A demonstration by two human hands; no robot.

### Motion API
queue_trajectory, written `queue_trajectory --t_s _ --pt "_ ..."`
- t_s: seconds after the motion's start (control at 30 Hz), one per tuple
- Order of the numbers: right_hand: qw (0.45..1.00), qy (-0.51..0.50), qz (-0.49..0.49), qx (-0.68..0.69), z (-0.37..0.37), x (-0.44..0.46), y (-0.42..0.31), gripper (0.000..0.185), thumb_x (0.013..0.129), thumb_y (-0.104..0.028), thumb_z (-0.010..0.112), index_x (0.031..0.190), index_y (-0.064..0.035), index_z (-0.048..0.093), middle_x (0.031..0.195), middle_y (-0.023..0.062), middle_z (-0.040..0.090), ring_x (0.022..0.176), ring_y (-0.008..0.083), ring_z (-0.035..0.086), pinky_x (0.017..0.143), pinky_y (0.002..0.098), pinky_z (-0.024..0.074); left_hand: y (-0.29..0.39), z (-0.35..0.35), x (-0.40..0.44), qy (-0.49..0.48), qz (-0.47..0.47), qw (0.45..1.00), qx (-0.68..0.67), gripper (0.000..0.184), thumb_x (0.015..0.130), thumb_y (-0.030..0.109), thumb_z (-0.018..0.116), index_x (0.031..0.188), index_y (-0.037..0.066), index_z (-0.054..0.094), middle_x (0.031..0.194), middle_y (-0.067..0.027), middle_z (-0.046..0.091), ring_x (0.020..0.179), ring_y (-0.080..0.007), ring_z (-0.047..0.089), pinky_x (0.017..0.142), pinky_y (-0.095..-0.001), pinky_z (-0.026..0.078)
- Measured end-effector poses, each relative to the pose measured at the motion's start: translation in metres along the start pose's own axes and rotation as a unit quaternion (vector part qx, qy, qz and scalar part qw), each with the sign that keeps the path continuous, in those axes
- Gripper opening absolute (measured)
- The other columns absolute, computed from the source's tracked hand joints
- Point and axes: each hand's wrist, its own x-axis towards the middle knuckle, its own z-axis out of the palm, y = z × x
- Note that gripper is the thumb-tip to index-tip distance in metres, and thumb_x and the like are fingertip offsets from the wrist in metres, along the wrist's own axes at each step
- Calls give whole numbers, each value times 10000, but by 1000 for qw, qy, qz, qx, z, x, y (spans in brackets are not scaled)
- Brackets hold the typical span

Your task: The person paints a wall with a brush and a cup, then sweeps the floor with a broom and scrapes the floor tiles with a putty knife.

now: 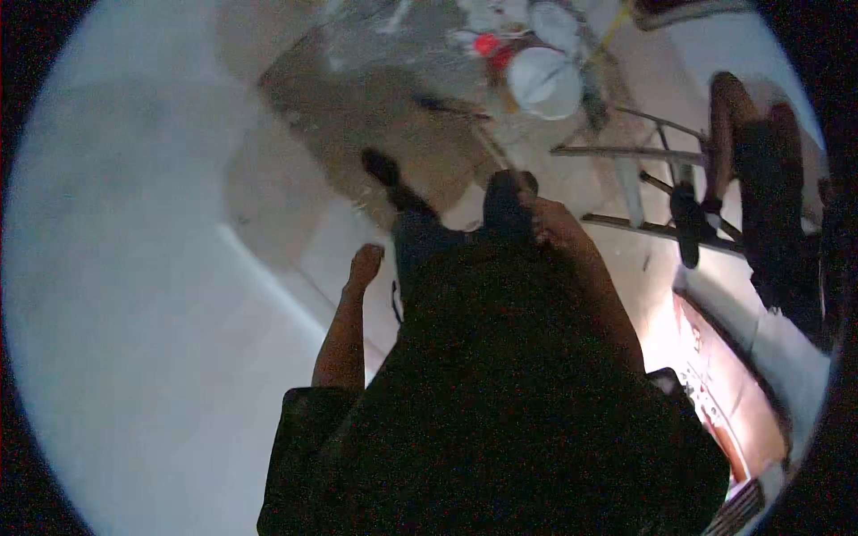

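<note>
My right hand (554, 223) is closed round the lower end of a long thin stick (497, 147), beside my right leg. The stick reaches up and to the left, toward a dark, blurred piece (451, 109) over the brown floor patch; whether the two are joined is unclear. My left hand (366, 263) hangs low at my left side, near the pale wall, with its fingers curled in. Whether anything is inside it is too dark to tell.
A white round bucket (543, 83) stands ahead among red and pale items. To the right, a metal ladder (626, 154) lies near another person (773, 196). A brightly lit box (728, 384) is at the lower right. The pale wall (134, 268) fills the left.
</note>
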Motion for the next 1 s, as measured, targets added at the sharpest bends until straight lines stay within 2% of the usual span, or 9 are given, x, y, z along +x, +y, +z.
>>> queue_trajectory --t_s 0.07,0.17,0.43,0.6,0.67,0.7,0.77,0.83,1.0 --pt "999 -5 -24 30 -16 30 29 526 939 -434 636 1296 -60 541 777 73 563 634 204 513 597 345 464 35 -86 29 38 -260 898 -353 203 973 146 525 1113 66 648 1047 -77 664 936 -198 648 775 -381 534" --pt "974 -134 -121 137 -21 49 49 491 974 -418 590 1271 -31 529 639 -28 413 509 106 381 458 275 353 -1 -69 29 46 -349 787 -507 249 975 248 606 1063 16 616 944 -95 651 822 -199 629 744 -353 533" --pt "948 -97 20 303 3 50 4 416 966 -340 594 1264 -63 504 704 -24 400 491 81 349 417 235 328 9 -64 10 -103 -391 797 -448 319 993 294 554 1105 4 622 1023 -136 656 870 -205 652 749 -361 548" --pt "925 -140 -35 353 -18 71 77 382 960 -259 619 1283 -70 541 933 34 573 576 109 465 469 272 418 -17 -75 18 -29 -264 915 -303 269 979 226 562 1148 26 623 1171 -170 616 1042 -285 619 924 -389 493" --pt "966 -47 -253 -13 -12 52 102 442 966 -210 595 1373 -64 506 1070 65 628 664 132 543 552 303 478 -23 -121 42 -126 -115 979 -109 260 961 219 589 1145 40 632 1176 -171 619 1042 -296 622 921 -386 503" --pt "983 4 -141 122 -2 57 123 432 956 -278 573 1325 -54 557 1195 89 627 707 181 541 582 258 495 -32 -131 53 -143 -60 983 -103 256 971 230 589 1136 39 638 1181 -164 622 1003 -289 637 875 -407 527" --pt "975 12 -180 128 2 74 170 441 961 -289 567 1336 -58 547 1194 91 624 715 178 541 587 272 493 -55 -134 73 -169 29 980 -98 254 982 240 589 1126 39 644 1186 -158 625 964 -283 652 830 -427 552" --pt "963 -8 -73 261 4 49 168 521 943 -367 584 1362 -64 519 1172 114 622 695 161 534 553 294 453 -91 -113 90 -160 -361 740 -545 284 1003 265 578 1154 29 626 1205 -144 624 1008 -267 640 859 -455 546" --pt "939 67 84 326 31 5 155 550 928 -459 567 1312 -66 534 975 95 589 601 127 493 479 266 360 -85 -103 167 -221 -238 815 -479 405 1005 374 570 1185 13 608 1230 -167 608 1127 -258 593 959 -447 517"
